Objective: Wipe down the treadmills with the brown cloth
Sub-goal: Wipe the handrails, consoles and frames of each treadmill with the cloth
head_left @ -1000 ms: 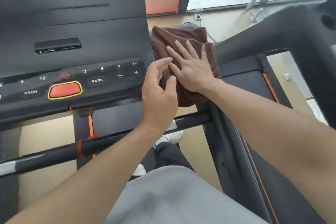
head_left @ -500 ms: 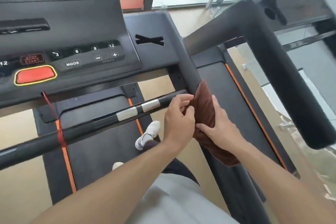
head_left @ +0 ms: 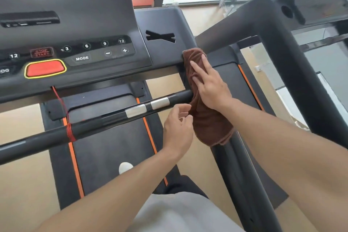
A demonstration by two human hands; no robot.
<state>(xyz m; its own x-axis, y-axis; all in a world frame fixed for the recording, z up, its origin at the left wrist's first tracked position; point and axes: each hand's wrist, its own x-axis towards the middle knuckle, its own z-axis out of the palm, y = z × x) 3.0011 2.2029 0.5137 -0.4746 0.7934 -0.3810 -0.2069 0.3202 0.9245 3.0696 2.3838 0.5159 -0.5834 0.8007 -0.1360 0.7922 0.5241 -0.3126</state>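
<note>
The brown cloth [head_left: 211, 128] lies draped along the right handrail [head_left: 237, 171] of the black treadmill, its top end against the corner of the console [head_left: 163, 54]. My right hand [head_left: 211, 86] presses flat on the cloth's upper half with straight fingers. My left hand [head_left: 178, 128] hangs just left of the cloth, below the crossbar [head_left: 94, 125]. Its fingers are loosely curled, with the tips at the cloth's edge, and I see nothing gripped in them.
The console carries a red stop button [head_left: 45, 68] and number keys. A red cord is tied on the crossbar. Below it lies the belt [head_left: 113, 149] with orange stripes and my white shoe [head_left: 125, 167]. A second treadmill's thick black rail [head_left: 293, 73] stands close on the right.
My right hand has slid the cloth up the handrail to the console's corner and now lies flat on it. My left hand has come off the cloth.
</note>
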